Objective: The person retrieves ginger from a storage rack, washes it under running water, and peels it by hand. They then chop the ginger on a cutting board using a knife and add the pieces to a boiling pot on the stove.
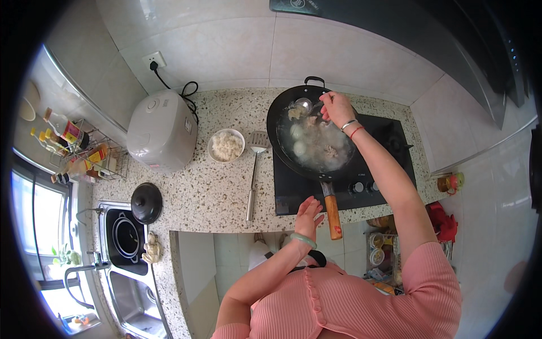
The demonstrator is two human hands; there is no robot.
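A black wok (278, 148) with a wooden handle (332, 217) stands on the black hob, steam rising from its cloudy liquid. Pale rounded pieces (300, 148) and brownish lumps (330, 151) sit in the liquid. My right hand (337, 108) is closed above the wok's far side. Beside its fingers is the shiny round bowl of a metal ladle (305, 104); most of the handle is hidden in my grip. Just left of the wooden handle, my left hand (309, 217) hovers with fingers apart, holding nothing.
Left of the wok lie a slotted turner (252, 186) and a bowl of white food (227, 145). Farther left are a rice cooker (162, 133), a black lid (147, 202), a bottle rack (84, 152) and a sink (135, 302). A range hood (406, 34) overhangs the back right.
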